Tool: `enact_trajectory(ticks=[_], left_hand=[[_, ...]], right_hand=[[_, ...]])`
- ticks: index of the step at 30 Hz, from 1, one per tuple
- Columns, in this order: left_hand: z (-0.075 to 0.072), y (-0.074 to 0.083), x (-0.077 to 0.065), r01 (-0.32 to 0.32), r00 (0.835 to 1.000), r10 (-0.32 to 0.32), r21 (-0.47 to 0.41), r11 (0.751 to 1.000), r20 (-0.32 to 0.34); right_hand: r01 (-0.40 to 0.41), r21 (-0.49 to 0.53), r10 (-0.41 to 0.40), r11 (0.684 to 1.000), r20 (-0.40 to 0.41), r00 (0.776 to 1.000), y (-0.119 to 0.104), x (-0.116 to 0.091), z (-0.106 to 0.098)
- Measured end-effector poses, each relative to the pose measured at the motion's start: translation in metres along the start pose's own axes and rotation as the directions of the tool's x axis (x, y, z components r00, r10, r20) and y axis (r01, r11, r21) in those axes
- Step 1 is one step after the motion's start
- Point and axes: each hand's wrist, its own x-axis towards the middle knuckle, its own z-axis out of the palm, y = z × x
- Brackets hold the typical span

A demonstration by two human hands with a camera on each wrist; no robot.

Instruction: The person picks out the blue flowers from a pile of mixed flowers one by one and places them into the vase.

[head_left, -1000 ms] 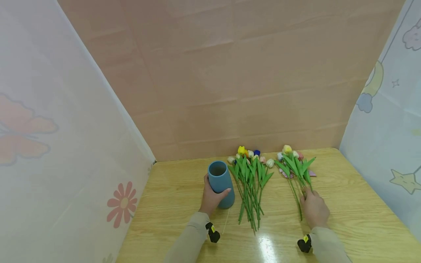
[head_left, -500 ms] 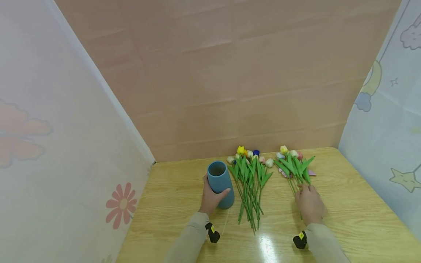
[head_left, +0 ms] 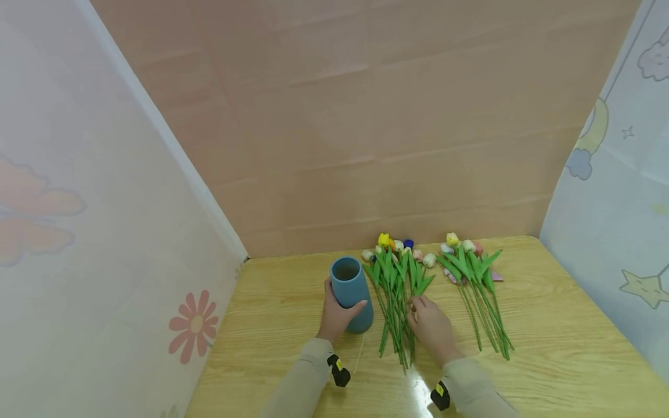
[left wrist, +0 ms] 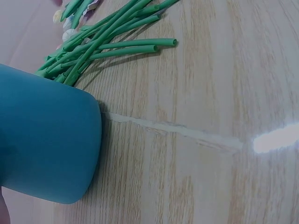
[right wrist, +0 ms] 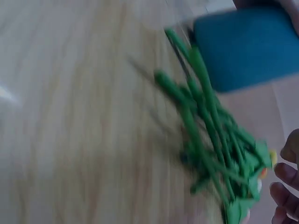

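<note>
A tall blue vase (head_left: 356, 302) stands upright on the table, its dark mouth facing up. My left hand (head_left: 336, 316) grips its left side, with the thumb across the front. Right of the vase lies a bunch of artificial tulips (head_left: 397, 290), with yellow, orange, white, pink and blue heads toward the back wall. My right hand (head_left: 432, 328) is over the right edge of that bunch's stems, fingers loosely bent. In the right wrist view the fingertips (right wrist: 283, 171) show near the leaves with no stem between them. The green stem ends (left wrist: 161, 43) point toward me beside the vase.
A smaller bunch of tulips (head_left: 473, 273) lies to the right, stems toward me. A thin pale strip (head_left: 359, 353) marks the wooden table (head_left: 564, 325) in front of the vase. Printed sheets stand at both sides, and a brown sheet (head_left: 366, 145) covers the back.
My right hand has let go of the smaller bunch at the right and moved left to the larger bunch, leaving the smaller bunch's stems uncovered. The left hand and vase stay put.
</note>
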Motion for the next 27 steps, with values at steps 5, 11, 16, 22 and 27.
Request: enact_trajectory(ticks=[5,11,16,22,27], left_hand=[[0.000,0.003,-0.001,-0.001,1.000,0.001,0.005,1.000,-0.003],[0.002,0.003,-0.002,0.000,1.000,0.000,0.017,1.000,-0.012],[0.001,0.002,-0.001,-0.001,1.000,0.001,0.021,1.000,-0.010],[0.000,0.001,0.000,0.002,1.000,-0.001,0.016,1.000,-0.010],[0.000,0.002,0.000,0.006,1.000,-0.006,0.016,1.000,-0.016]], right_hand=[[0.074,-0.011,-0.073,0.997,0.084,0.994,-0.024,-0.003,0.017],[-0.009,-0.042,0.020,0.999,0.258,0.966,-0.036,-0.008,0.026],[-0.085,-0.041,0.093,0.996,0.316,0.944,-0.040,-0.011,0.030],[-0.109,-0.059,0.121,0.992,0.305,0.945,-0.042,-0.009,0.032],[-0.066,-0.135,0.099,0.989,0.256,0.962,-0.042,-0.008,0.030]])
